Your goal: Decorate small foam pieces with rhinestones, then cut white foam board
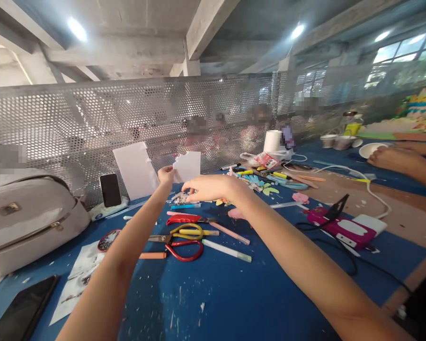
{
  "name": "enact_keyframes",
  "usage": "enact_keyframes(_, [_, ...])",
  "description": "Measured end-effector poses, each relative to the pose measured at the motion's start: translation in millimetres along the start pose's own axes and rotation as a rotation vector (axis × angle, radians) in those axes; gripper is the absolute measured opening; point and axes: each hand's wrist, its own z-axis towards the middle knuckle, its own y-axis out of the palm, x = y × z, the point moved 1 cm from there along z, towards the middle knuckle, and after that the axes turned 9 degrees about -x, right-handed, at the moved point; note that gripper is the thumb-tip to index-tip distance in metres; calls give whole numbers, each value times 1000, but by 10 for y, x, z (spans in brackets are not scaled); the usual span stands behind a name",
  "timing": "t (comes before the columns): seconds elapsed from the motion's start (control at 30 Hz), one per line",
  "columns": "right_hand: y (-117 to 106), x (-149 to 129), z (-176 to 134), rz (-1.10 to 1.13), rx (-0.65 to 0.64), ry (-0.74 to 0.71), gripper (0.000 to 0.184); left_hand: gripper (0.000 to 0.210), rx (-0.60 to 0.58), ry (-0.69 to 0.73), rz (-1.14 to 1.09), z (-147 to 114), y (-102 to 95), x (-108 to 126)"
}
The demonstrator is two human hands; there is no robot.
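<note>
My left hand [166, 175] is closed on a small white sheet of paper [189, 163], held up by its left edge; the sheet's upper left edge is ragged. Just below it reaches my right hand [208, 187], its fingers bent and apart, over a pile of small paper scraps [180, 197]. Nothing shows in the right hand's fingers. Nearer me lie red-handled scissors [183, 219], larger scissors with one yellow and one red handle [186, 251], a blue pen [185, 206] and a white marker [227, 250]. Behind my left hand a larger white sheet [137, 170] leans against the mesh.
A perforated metal screen [92, 113] bounds the back. At left are a pale backpack [31, 213], a propped phone [110, 190] and a flat phone [23, 308]. Right of me are a magenta device [344, 228] with cables and a co-worker's hand [385, 156] at a white bowl [371, 150].
</note>
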Motion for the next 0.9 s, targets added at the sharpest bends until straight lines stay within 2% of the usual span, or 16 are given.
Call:
enact_keyframes(0.1, [-8, -21, -23, -9, 0, 12, 45, 35, -19, -4, 7, -83, -292, 214])
enact_keyframes(0.2, [8, -55, -8, -28, -4, 4, 46, 35, -33, 9, 4, -328, -758, 454])
enact_keyframes(0.27, [28, -83, 14, -44, -8, -11, 43, 34, -43, 20, 6, -603, -1107, 588])
enact_keyframes(0.37, [38, -110, 24, -61, -11, -34, 40, 29, -53, 8, 13, -1147, -1580, 708])
enact_keyframes(0.47, [1, -113, -26, -62, 5, -46, 39, 37, -89, -53, 10, -1756, -1899, 726])
enact_keyframes(0.57, [-35, -132, -104, -49, 35, -40, 41, 52, -182, -162, 23, -2313, -2050, 676])
enact_keyframes(0.67, [32, -203, -118, -40, -8, -91, 39, 51, -293, -322, 28, -2726, -2120, 579])
enact_keyframes(0.77, [234, -283, -28, -77, -111, -122, 33, 48, -328, -389, 6, -2950, -2182, 473])
enact_keyframes(0.9, [586, -344, 158, -111, -108, -95, 26, 45, -373, -399, 55, -3038, -2193, 398])
